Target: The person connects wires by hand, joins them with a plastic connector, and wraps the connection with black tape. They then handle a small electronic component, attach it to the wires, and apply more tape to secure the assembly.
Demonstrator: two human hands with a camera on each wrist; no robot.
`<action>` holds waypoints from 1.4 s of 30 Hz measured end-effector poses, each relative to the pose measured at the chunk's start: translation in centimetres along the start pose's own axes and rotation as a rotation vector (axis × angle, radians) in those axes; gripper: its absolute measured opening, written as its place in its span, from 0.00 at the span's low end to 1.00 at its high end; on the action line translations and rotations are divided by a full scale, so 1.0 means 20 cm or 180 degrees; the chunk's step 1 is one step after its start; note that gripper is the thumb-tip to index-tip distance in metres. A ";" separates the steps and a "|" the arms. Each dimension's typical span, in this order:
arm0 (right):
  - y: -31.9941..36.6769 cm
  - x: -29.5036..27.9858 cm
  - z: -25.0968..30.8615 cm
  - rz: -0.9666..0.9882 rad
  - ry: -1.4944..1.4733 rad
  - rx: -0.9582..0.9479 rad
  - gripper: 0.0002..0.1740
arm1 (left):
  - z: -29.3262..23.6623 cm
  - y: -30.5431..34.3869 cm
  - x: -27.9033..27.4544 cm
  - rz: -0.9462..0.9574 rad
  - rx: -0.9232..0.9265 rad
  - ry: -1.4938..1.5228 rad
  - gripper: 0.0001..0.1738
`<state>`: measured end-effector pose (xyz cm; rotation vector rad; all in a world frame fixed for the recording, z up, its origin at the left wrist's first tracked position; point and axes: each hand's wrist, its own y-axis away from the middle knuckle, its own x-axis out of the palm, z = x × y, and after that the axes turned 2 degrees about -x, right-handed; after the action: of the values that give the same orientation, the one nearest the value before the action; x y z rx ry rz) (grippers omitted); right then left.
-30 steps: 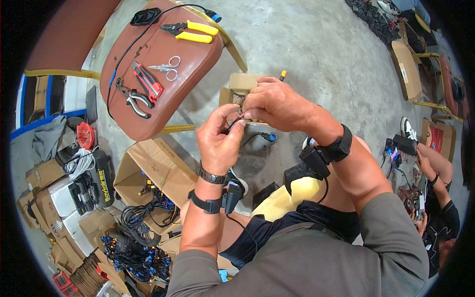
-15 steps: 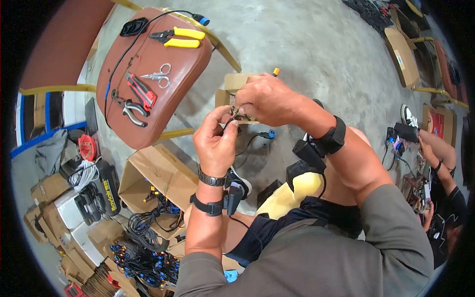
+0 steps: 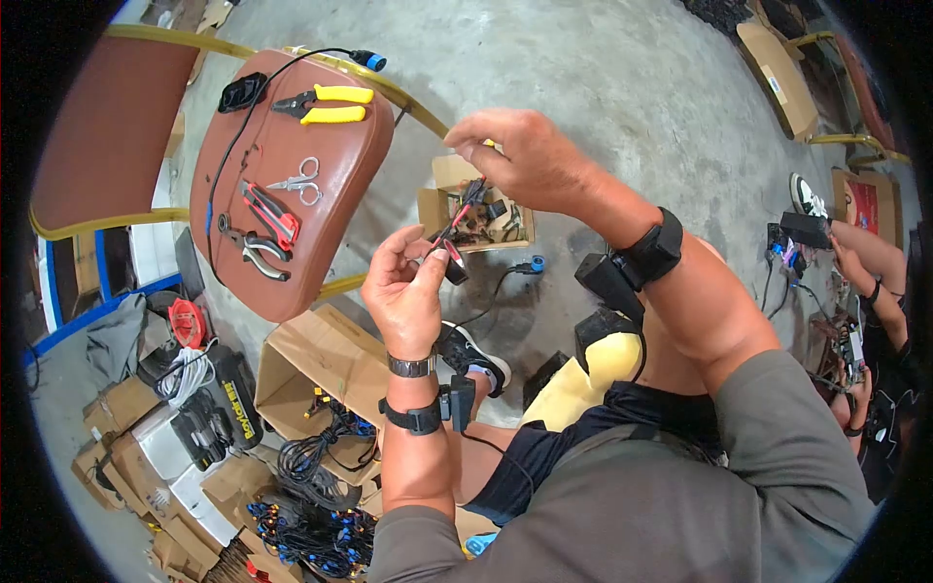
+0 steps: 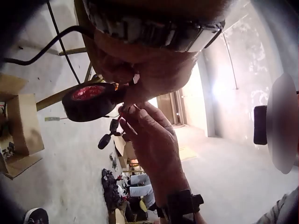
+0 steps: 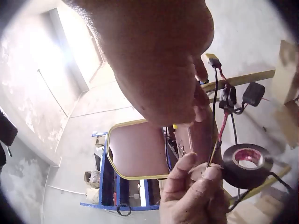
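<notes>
Head view: to the right of the brown padded chair with a gold frame [image 3: 335, 155], the left hand [image 3: 403, 306] pinches a thin red-and-black wire bundle [image 3: 465, 209]. Farther right of the chair, the right hand [image 3: 530, 160] has its fingers mostly straight — whether they touch the bundle, I cannot tell. Left wrist view: a round black tape roll with a red printed core [image 4: 88, 101] sits just beside the left hand, near the right fingertips. Right wrist view: in front of the chair, the left thumb and forefinger grip the bundle, which carries a small yellow connector [image 5: 213, 60] and a black rectangular block [image 5: 253, 94].
</notes>
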<state>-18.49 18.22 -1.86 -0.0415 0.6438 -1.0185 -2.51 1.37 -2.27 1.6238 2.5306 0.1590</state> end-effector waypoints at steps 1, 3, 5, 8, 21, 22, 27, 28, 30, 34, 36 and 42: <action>0.00 -0.01 0.01 -0.0021 -0.0022 0.0061 0.07 | 0.00 0.00 0.00 -0.0014 -0.0015 0.0076 0.20; 0.00 -0.02 0.02 -0.0015 -0.0052 0.0107 0.07 | -0.01 -0.01 -0.01 -0.0057 -0.0069 0.0142 0.20; 0.01 -0.02 0.02 0.0042 -0.0072 0.0073 0.08 | -0.02 -0.01 -0.02 -0.0124 -0.0142 0.0116 0.20; 0.00 -0.02 0.02 0.0225 -0.0008 -0.0241 0.08 | -0.02 -0.01 -0.01 -0.0100 0.0045 0.0034 0.20; 0.08 0.10 0.01 0.2423 0.0516 0.0124 0.15 | -0.06 0.07 0.08 0.0761 0.1572 -0.1739 0.24; 0.08 0.11 -0.01 0.2548 0.0547 0.0004 0.15 | -0.06 0.07 0.08 0.0811 0.1734 -0.1751 0.24; 0.06 0.12 0.04 0.2962 0.0078 0.0904 0.15 | -0.07 0.07 0.08 0.0812 0.1768 -0.1769 0.24; 0.06 0.13 0.03 0.2974 0.0087 0.0834 0.15 | -0.07 0.07 0.08 0.0775 0.1787 -0.1773 0.24; 0.06 0.13 0.03 0.2917 0.0030 0.0741 0.15 | -0.07 0.08 0.08 0.0771 0.1834 -0.1729 0.25; 0.06 0.12 0.02 0.2475 -0.0324 0.0607 0.17 | -0.13 0.09 0.09 0.0760 0.1606 -0.1683 0.26; 0.04 0.11 0.04 0.2274 -0.0447 0.0697 0.18 | -0.12 0.09 0.08 0.0721 0.1609 -0.1552 0.26; 0.02 0.06 0.10 0.1941 -0.0661 0.1161 0.21 | -0.04 0.09 0.06 0.0526 0.1143 -0.1067 0.25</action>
<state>-16.75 16.90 -0.91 0.3469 0.2426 -0.5158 -1.42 3.20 -1.30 1.7982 2.2592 -0.5367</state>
